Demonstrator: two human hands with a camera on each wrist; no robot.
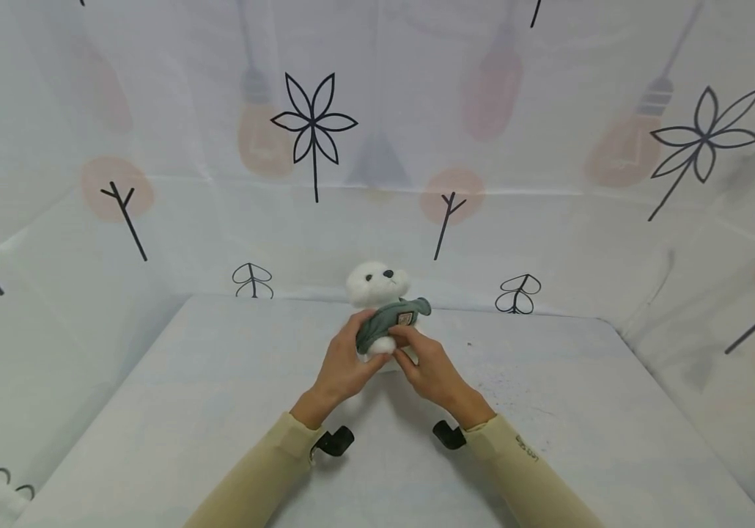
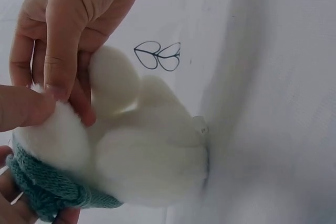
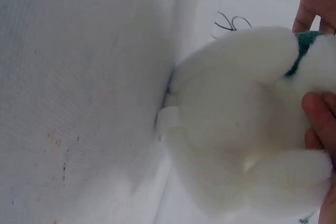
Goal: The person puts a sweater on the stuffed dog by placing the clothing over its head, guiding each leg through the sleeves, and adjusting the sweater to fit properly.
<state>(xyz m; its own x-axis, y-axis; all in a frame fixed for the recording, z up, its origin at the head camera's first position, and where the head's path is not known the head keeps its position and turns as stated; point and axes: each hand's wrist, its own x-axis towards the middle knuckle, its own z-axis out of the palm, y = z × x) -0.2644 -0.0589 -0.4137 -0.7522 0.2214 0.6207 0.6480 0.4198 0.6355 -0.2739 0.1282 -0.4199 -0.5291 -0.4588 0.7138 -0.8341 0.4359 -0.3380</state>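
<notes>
A white plush toy (image 1: 375, 286) with black eyes and nose sits upright at the back of the table. A green knitted garment (image 1: 382, 327) with a small patch lies slantwise across its chest, one end flaring out at the right. My left hand (image 1: 340, 364) grips the garment and the toy's paw, thumb on the white paw (image 2: 55, 140), fingers behind the knit. From the other side my right hand (image 1: 432, 368) pinches at the paw and garment edge, fingertips against the white fur. The toy's lower body (image 3: 220, 114) shows below the hands; its back is hidden.
The toy stands on a white cloth-covered table (image 1: 219, 411), close to the back wall (image 1: 377, 220) of printed fabric. Black wrist mounts (image 1: 336, 441) hang below both sleeves. A pale tag (image 3: 169, 118) sticks out at the toy's base. Small specks mark the cloth at the right.
</notes>
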